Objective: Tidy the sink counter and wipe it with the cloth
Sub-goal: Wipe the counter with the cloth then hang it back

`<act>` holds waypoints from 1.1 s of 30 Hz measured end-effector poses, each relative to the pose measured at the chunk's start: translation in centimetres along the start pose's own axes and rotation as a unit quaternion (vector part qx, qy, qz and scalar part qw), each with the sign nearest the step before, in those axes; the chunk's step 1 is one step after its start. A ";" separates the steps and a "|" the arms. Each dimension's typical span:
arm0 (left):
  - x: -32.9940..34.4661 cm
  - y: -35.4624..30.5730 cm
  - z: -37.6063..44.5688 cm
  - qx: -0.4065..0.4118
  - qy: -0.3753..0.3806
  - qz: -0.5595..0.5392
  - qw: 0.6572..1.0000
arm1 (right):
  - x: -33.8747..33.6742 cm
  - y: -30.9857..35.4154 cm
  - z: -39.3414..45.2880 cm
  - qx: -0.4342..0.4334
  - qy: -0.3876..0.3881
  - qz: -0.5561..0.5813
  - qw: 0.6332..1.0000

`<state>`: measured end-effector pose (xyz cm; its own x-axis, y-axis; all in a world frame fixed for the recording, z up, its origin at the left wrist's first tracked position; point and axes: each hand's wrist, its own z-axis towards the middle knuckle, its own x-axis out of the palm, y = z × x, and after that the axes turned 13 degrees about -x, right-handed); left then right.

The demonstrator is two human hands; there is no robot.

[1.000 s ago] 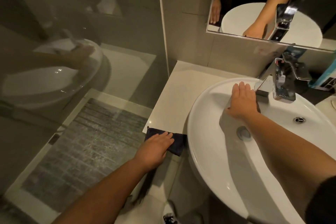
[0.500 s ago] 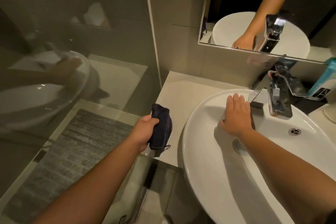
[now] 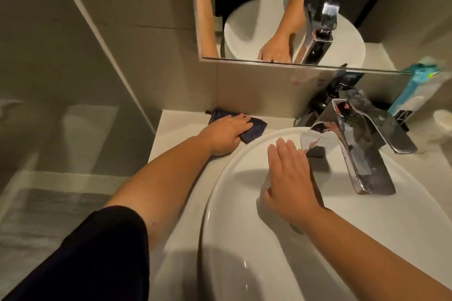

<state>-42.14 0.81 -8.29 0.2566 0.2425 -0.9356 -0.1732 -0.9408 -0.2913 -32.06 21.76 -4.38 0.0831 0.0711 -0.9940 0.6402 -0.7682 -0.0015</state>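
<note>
A dark blue cloth (image 3: pixel 254 127) lies flat on the pale counter (image 3: pixel 176 127) at the back, close to the wall and left of the white basin (image 3: pixel 220 203). My left hand (image 3: pixel 223 134) presses down on the cloth, covering most of it. My right hand (image 3: pixel 288 178) rests flat inside the basin near its back rim, fingers together and holding nothing, just left of the chrome tap (image 3: pixel 357 144).
A mirror (image 3: pixel 269 19) hangs above the counter. A teal and white packet (image 3: pixel 411 90) leans on the wall at the right, with a small round white object (image 3: pixel 442 117) beside it. A glass screen (image 3: pixel 73 80) borders the counter's left edge; a grey mat (image 3: pixel 49 215) lies below.
My left hand lifted the cloth from the counter's front edge, carried it bunched in the air, and now presses it flat at the back of the counter. My right hand stayed in the basin.
</note>
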 end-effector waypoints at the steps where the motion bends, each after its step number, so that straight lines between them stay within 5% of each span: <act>1: 0.2 0.3 0.0 0.002 -0.003 -0.006 1.000 | 0.1 0.0 -0.1 0.003 -0.002 0.004 1.000; 20: 6.0 -3.9 -29.5 -0.132 -0.060 -0.095 0.985 | -1.8 0.3 -1.1 -0.021 0.052 -0.003 0.998; 33: 7.6 -9.4 -36.2 -0.182 -0.043 -0.089 0.978 | -4.7 0.3 -4.5 -0.069 0.113 0.052 0.990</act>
<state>-4.15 2.97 -5.39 0.1683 0.4139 -0.8946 0.2207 -0.9003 -0.3751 -28.88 24.05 0.81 0.3137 0.1491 -0.9377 0.7166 -0.6852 0.1308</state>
